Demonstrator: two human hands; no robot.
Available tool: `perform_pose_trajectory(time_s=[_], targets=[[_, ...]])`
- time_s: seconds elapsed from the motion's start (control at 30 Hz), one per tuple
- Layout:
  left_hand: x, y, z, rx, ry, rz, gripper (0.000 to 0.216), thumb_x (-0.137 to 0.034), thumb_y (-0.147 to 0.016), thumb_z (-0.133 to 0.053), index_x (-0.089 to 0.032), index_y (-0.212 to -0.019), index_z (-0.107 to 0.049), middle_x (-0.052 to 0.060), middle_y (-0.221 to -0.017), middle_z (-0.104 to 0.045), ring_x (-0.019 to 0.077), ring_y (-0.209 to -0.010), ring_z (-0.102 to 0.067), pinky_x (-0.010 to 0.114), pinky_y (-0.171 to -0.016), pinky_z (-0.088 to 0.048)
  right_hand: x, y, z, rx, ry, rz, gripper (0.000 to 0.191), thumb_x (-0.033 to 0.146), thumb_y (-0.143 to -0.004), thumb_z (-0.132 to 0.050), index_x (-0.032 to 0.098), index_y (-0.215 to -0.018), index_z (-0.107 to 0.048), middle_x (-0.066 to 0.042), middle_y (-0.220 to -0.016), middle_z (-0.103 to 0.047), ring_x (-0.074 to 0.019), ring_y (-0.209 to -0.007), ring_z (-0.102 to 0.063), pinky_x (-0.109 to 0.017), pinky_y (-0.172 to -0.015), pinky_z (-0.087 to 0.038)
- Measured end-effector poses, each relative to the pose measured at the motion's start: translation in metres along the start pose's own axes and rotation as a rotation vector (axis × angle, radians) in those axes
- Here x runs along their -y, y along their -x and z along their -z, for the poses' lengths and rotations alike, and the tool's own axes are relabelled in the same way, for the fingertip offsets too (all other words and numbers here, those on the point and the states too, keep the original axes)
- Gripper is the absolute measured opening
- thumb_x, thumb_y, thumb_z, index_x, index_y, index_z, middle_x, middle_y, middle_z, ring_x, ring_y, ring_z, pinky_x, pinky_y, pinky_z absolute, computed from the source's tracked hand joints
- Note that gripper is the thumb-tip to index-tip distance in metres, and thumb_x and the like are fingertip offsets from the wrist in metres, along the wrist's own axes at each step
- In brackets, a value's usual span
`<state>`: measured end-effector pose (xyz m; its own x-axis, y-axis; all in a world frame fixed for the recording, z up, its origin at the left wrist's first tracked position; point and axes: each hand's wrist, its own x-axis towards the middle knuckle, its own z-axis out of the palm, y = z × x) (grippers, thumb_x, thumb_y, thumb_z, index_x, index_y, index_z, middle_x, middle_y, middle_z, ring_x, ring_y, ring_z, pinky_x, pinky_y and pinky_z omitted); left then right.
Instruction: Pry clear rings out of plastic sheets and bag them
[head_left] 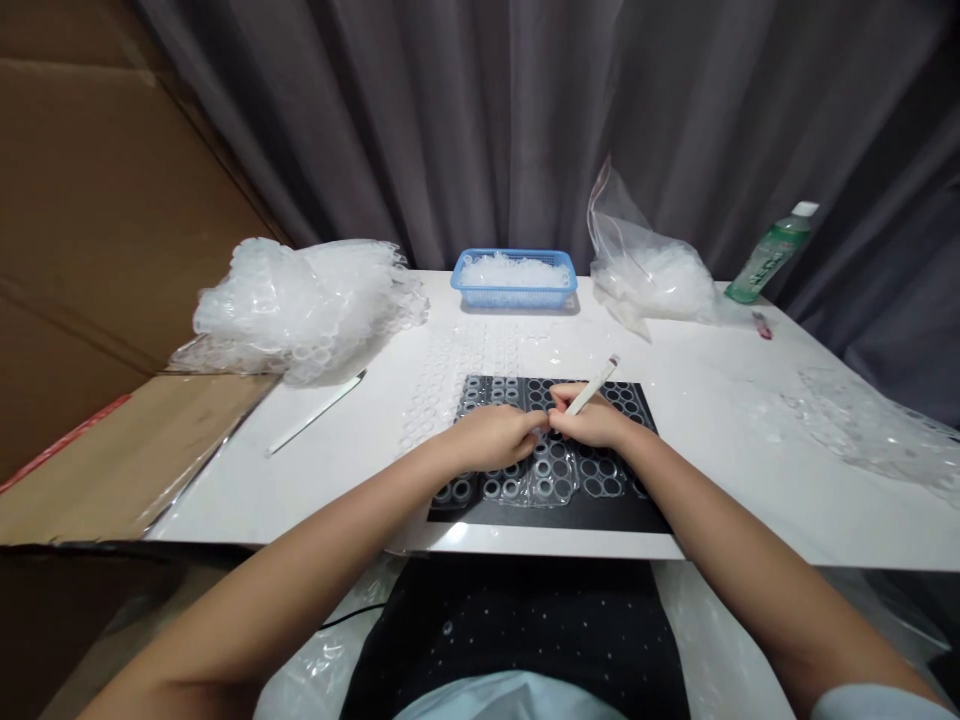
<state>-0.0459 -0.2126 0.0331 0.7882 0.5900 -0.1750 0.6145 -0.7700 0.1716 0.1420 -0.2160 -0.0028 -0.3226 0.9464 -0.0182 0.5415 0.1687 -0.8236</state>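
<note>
My right hand (589,418) grips a white pen-like tool (596,384), whose upper end tilts up to the right; its tip is hidden by my fingers. Close against it, my left hand (499,436) has its fingers curled, the index fingertip meeting the right fingers; anything pinched there is too small to make out. Both hands rest over a black mat (540,516) at the table's front edge. Clear plastic sheets (551,472) with rows of round rings lie on the mat under and around my hands.
A blue basket (514,297) of small clear pieces stands at the back. Bulky clear plastic (300,300) is at left, beside a thin metallic strip (315,413). A plastic bag (652,270), a green bottle (771,255) and clear scraps (862,425) lie rightward. Cardboard (127,450) borders the left.
</note>
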Motion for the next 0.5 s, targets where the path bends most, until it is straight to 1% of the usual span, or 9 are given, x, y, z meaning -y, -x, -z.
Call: perform_pose_trajectory(time_s=[0.13,0.2,0.23,0.27,0.33,0.37,0.4,0.43,0.5], targets=[[0.005,-0.005,0.003,0.031,0.034,-0.056,0.019,-0.028,-0.088,-0.038,-0.019,-0.094,-0.054,0.004,-0.071,-0.059,0.0138,-0.058,-0.049,0.026,-0.051,-0.027,0.003,-0.001,0.002,0.000,0.049,0.024,0.021,0.019,-0.066,-0.049,0.020,-0.055,-0.031,0.005,-0.049,-0.039,-0.0091,-0.049,-0.036,-0.023,-0.046,-0.024],[0.011,-0.005,0.008,0.067,0.159,-0.133,0.014,-0.026,-0.087,-0.041,-0.019,-0.089,-0.053,0.002,-0.070,-0.057,0.0122,-0.058,-0.047,0.026,-0.053,-0.029,0.004,-0.001,0.003,-0.005,0.079,0.042,0.021,0.018,-0.066,-0.049,0.020,-0.055,-0.030,0.005,-0.049,-0.036,-0.0089,-0.049,-0.033,-0.023,-0.045,-0.023],[0.015,-0.003,0.011,0.076,0.273,-0.183,0.013,-0.027,-0.088,-0.042,-0.018,-0.087,-0.052,0.001,-0.070,-0.056,0.0113,-0.059,-0.047,0.025,-0.055,-0.031,0.003,-0.001,0.003,-0.005,0.092,0.048,0.022,0.018,-0.065,-0.049,0.020,-0.054,-0.030,0.006,-0.048,-0.035,-0.0088,-0.049,-0.033,-0.023,-0.045,-0.022],[0.020,0.001,0.016,0.057,0.417,-0.226,0.014,-0.029,-0.088,-0.042,-0.018,-0.085,-0.051,0.001,-0.071,-0.054,0.0103,-0.060,-0.046,0.024,-0.056,-0.034,0.002,-0.001,0.003,-0.006,0.098,0.048,0.022,0.018,-0.065,-0.049,0.020,-0.054,-0.030,0.006,-0.048,-0.035,-0.0087,-0.048,-0.033,-0.023,-0.045,-0.022],[0.027,0.012,0.026,-0.058,0.715,-0.265,0.017,-0.033,-0.090,-0.042,-0.017,-0.086,-0.048,0.000,-0.072,-0.051,0.0084,-0.060,-0.045,0.022,-0.057,-0.036,0.001,0.000,0.002,-0.001,0.080,0.032,0.021,0.018,-0.066,-0.049,0.020,-0.055,-0.031,0.006,-0.048,-0.038,-0.0087,-0.048,-0.036,-0.023,-0.045,-0.024],[0.029,0.018,0.031,-0.133,0.817,-0.250,0.018,-0.034,-0.090,-0.043,-0.017,-0.087,-0.046,-0.001,-0.072,-0.050,0.0077,-0.059,-0.044,0.021,-0.056,-0.036,0.000,0.000,0.003,0.007,0.057,0.019,0.021,0.018,-0.067,-0.049,0.020,-0.056,-0.032,0.005,-0.048,-0.041,-0.0088,-0.048,-0.039,-0.023,-0.045,-0.025],[0.029,0.024,0.036,-0.178,0.863,-0.227,0.018,-0.034,-0.089,-0.043,-0.017,-0.087,-0.046,-0.001,-0.071,-0.049,0.0072,-0.059,-0.043,0.020,-0.056,-0.036,0.000,0.000,0.003,0.016,0.023,0.005,0.021,0.019,-0.068,-0.050,0.020,-0.057,-0.033,0.005,-0.048,-0.044,-0.0091,-0.048,-0.042,-0.022,-0.045,-0.027],[0.028,0.029,0.040,-0.181,0.850,-0.207,0.019,-0.035,-0.089,-0.044,-0.016,-0.087,-0.046,-0.001,-0.071,-0.050,0.0071,-0.059,-0.043,0.020,-0.055,-0.036,0.001,0.001,0.004,0.020,-0.022,-0.011,0.021,0.021,-0.070,-0.051,0.020,-0.058,-0.034,0.005,-0.048,-0.047,-0.0095,-0.048,-0.046,-0.022,-0.045,-0.029],[0.021,0.034,0.043,-0.096,0.689,-0.185,0.020,-0.034,-0.089,-0.045,-0.016,-0.089,-0.050,-0.001,-0.070,-0.052,0.0076,-0.058,-0.045,0.021,-0.055,-0.036,0.004,0.001,0.007,0.002,-0.119,-0.034,0.024,0.027,-0.072,-0.053,0.021,-0.059,-0.035,0.004,-0.048,-0.051,-0.0108,-0.047,-0.050,-0.022,-0.045,-0.032]])
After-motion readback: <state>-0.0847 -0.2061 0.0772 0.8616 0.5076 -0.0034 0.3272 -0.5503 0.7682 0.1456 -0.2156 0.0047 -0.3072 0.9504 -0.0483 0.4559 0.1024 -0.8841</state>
